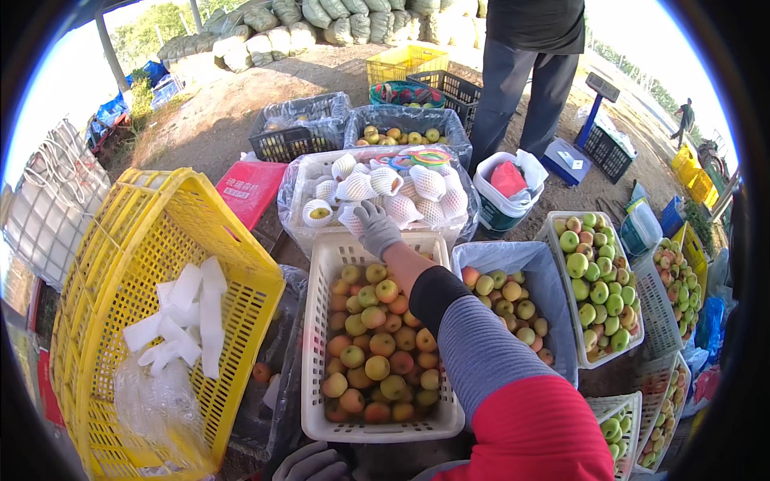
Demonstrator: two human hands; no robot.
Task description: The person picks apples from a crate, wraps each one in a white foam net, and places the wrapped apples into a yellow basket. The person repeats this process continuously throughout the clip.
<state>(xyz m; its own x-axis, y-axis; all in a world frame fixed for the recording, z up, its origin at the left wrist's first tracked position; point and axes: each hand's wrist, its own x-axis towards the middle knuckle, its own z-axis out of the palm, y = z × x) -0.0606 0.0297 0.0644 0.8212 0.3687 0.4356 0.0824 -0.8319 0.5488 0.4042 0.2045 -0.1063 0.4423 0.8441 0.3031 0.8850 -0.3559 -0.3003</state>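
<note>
My right hand [379, 228], in a grey glove, reaches forward over the near edge of a plastic-lined white crate [304, 231]. Its fingers are on a fruit in a white foam net [350, 220], partly covered by the hand. More foam-netted fruits [356, 187] fill that crate, with coloured rings [430, 157] lying on top at the back. Below my forearm, a white crate [383, 434] holds many loose yellow-red apples [377, 368]. My left hand [311, 463], also gloved, shows only partly at the bottom edge; its palm side is hidden.
Stacked yellow crates [240, 252] stand tilted at left, with white foam pieces [180, 312] inside. A red box [251, 186] lies behind them. To the right are a lined apple crate [511, 255], green apples [601, 288] and a bucket [505, 201]. A person [529, 72] stands beyond, near a scale [568, 161].
</note>
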